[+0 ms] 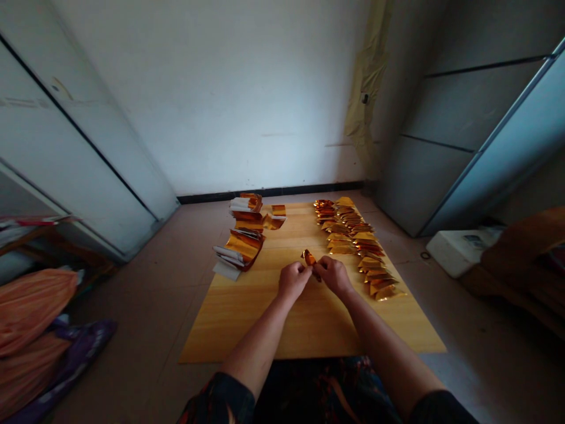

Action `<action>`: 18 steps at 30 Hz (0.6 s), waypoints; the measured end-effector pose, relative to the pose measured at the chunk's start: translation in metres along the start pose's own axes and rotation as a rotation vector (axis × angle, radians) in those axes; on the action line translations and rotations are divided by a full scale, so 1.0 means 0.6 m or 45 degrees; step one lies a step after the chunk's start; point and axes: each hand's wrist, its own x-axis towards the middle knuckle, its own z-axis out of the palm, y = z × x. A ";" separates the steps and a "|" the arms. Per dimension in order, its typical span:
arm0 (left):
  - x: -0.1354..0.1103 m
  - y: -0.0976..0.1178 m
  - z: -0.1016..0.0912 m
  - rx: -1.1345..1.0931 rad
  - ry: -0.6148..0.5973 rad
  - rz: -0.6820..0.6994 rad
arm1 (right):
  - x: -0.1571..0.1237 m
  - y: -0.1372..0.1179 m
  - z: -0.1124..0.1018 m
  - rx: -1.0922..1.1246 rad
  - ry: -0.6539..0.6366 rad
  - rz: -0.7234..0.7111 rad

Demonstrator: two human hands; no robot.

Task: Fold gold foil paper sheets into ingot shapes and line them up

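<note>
Between my two hands, over the middle of the wooden table (318, 330), is a small piece of gold foil paper (308, 257), folded and curved. My left hand (293, 279) pinches it from the left, fingers closed. From the right, my right hand (333, 274) pinches the same piece, its fingertips close to those of the left. Stacks of gold foil sheets with pale backs (242, 247) lie on the table's left side. Along the right side run rows of folded gold foil pieces (371, 253), packed close together.
Two loose foil sheets (276, 221) lie beside the stacks. A white wall (265, 106) stands behind the table, a grey cabinet (459, 118) at the right. On the floor are a white box (454, 250) at right and orange bags (33, 312) at left.
</note>
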 end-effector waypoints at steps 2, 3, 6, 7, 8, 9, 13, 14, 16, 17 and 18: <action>-0.002 0.001 0.000 0.009 -0.007 -0.008 | 0.000 -0.001 0.001 -0.036 -0.013 -0.003; -0.003 0.001 0.002 0.020 -0.022 -0.007 | 0.000 -0.001 0.002 -0.058 -0.016 -0.006; -0.003 0.001 0.008 0.040 -0.099 0.018 | 0.000 -0.003 0.003 -0.121 -0.017 -0.010; -0.002 0.000 0.009 0.031 -0.123 0.022 | 0.001 -0.003 0.002 -0.138 -0.020 -0.010; -0.001 0.000 0.011 0.019 -0.139 0.018 | 0.002 -0.003 0.001 -0.153 -0.023 -0.013; 0.000 -0.002 0.011 0.010 -0.146 0.006 | 0.003 -0.003 0.000 -0.167 -0.024 -0.018; 0.004 -0.005 0.012 -0.003 -0.127 -0.039 | 0.007 0.000 -0.004 -0.212 -0.019 -0.038; 0.004 -0.005 0.011 -0.014 -0.127 -0.047 | 0.008 0.001 -0.004 -0.221 -0.015 -0.032; 0.004 -0.005 0.011 -0.047 -0.128 -0.068 | 0.009 0.002 -0.003 -0.228 -0.006 -0.012; 0.003 -0.004 0.011 -0.062 -0.126 -0.079 | 0.009 0.003 -0.002 -0.227 -0.003 -0.003; 0.003 -0.004 0.011 -0.077 -0.125 -0.086 | 0.009 0.003 -0.002 -0.224 -0.002 0.004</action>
